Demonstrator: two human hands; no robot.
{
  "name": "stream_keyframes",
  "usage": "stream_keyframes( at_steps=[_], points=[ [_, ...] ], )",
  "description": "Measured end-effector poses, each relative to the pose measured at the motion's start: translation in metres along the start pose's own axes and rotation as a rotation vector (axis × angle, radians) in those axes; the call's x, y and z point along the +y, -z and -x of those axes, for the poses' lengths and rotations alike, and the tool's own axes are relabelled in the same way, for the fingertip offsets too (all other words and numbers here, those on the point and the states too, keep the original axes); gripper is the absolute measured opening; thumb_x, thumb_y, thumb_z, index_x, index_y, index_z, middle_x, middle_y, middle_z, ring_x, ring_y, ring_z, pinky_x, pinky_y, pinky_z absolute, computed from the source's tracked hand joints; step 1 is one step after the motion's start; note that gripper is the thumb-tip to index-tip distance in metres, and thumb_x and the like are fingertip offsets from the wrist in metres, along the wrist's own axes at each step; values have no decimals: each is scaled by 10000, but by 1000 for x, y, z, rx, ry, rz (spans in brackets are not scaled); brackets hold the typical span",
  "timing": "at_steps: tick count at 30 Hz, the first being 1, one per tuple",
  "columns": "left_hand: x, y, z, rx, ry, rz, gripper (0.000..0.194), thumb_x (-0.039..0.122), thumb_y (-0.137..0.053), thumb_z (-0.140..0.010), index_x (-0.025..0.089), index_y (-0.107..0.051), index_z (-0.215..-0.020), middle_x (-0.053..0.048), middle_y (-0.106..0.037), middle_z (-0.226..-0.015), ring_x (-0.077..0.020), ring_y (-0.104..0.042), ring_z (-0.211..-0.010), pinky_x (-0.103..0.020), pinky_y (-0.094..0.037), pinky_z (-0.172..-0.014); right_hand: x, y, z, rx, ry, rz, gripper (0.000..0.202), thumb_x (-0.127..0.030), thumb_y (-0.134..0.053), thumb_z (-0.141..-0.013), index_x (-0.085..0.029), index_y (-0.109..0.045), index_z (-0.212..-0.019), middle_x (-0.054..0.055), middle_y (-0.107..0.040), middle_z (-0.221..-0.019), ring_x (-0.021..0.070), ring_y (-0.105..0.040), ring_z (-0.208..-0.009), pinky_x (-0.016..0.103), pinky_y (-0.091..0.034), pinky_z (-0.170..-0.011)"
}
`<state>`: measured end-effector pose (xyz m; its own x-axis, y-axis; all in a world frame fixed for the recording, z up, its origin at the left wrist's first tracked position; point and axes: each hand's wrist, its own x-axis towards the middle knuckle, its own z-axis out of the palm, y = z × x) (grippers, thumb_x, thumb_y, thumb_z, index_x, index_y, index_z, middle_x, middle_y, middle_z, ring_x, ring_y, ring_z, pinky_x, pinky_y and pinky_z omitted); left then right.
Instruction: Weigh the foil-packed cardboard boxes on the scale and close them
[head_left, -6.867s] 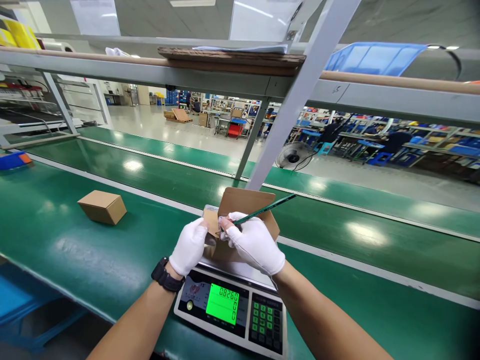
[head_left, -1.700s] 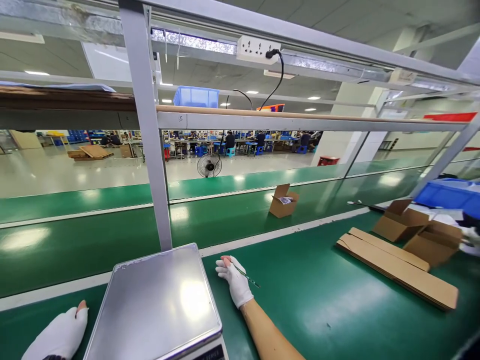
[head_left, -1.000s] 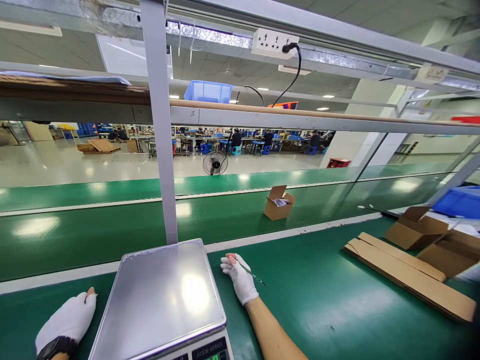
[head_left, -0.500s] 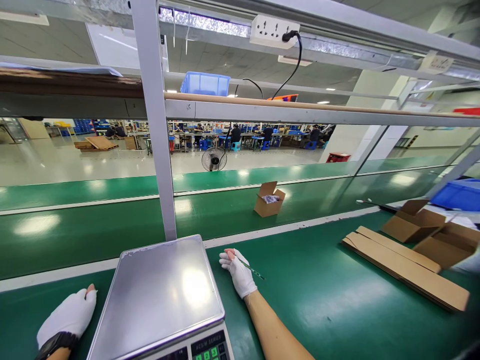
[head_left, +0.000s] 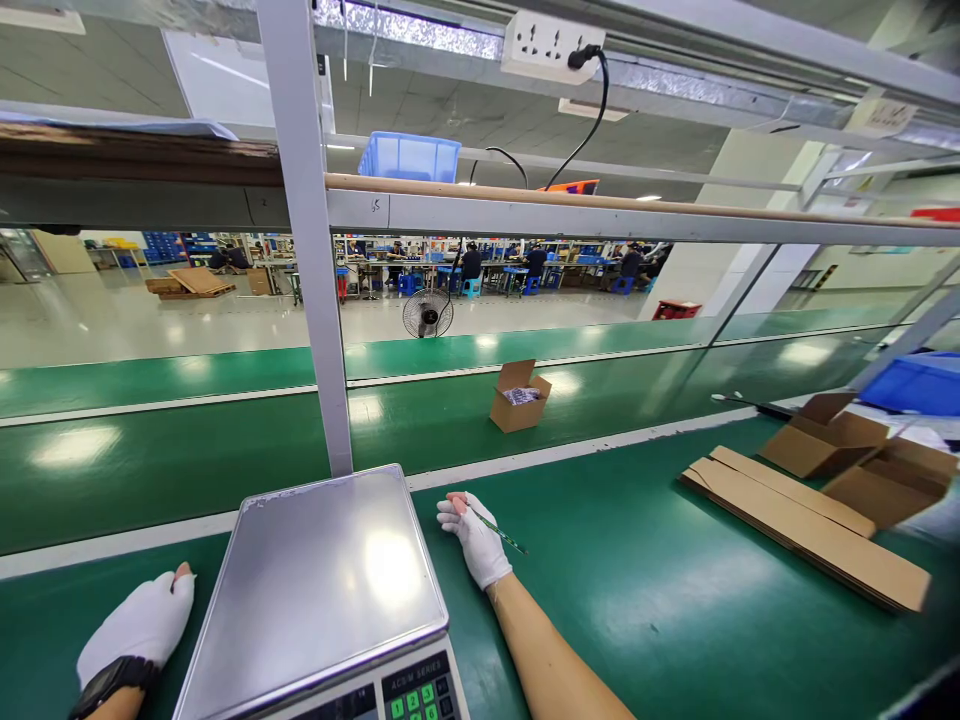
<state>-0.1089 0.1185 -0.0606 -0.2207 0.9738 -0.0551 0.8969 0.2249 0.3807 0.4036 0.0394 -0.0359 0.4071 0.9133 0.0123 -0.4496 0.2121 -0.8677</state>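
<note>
My right hand point(head_left: 477, 540), in a white glove with bare fingertips, rests right of the scale with a thin green patterned stick point(head_left: 504, 534) held between thumb and fingers. Left of the scale, my left hand point(head_left: 140, 622) lies palm down on the green surface; its glove is white, a black watch is on the wrist, and its fingers are mostly hidden. Between the hands stands the scale with its bare metal plate point(head_left: 322, 570). An open carton point(head_left: 517, 408) holding small wrapped items stands on the green belt point(head_left: 420, 430) beyond.
Flattened cardboard point(head_left: 810, 530) lies at the right, beside two open cartons point(head_left: 825, 435) and a blue bin point(head_left: 915, 384). A metal post point(head_left: 307, 250) rises behind the scale to a shelf point(head_left: 525, 210) with a blue basket point(head_left: 410, 157). People sit far behind.
The open carton on the belt has moved slightly left. Both hands have stayed nearly where they were, and the stick is still in my right hand.
</note>
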Motion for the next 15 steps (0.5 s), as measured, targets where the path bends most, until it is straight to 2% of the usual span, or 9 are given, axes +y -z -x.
stream_keyframes(
  at_steps=[6, 15],
  points=[
    [0, 1, -3, -96, 73, 24, 546, 657, -375, -849, 207, -669, -756, -151, -674, -911, -355, -620, -870, -509, -420, -872, -2, -1, 1, -3, 1, 1, 518, -575, -834, -622, -159, -639, -862, 79, -704, -781, 176, -646, -662, 274, -494, -584],
    [2, 3, -4, -102, 84, 29, 519, 648, -406, -832, 212, -679, -766, -153, -682, -923, -366, -621, -879, -517, -426, -872, -2, -2, 2, -17, 5, 21, 510, -566, -827, -641, -154, -641, -877, 84, -707, -791, 174, -646, -670, 271, -498, -591]
  ],
)
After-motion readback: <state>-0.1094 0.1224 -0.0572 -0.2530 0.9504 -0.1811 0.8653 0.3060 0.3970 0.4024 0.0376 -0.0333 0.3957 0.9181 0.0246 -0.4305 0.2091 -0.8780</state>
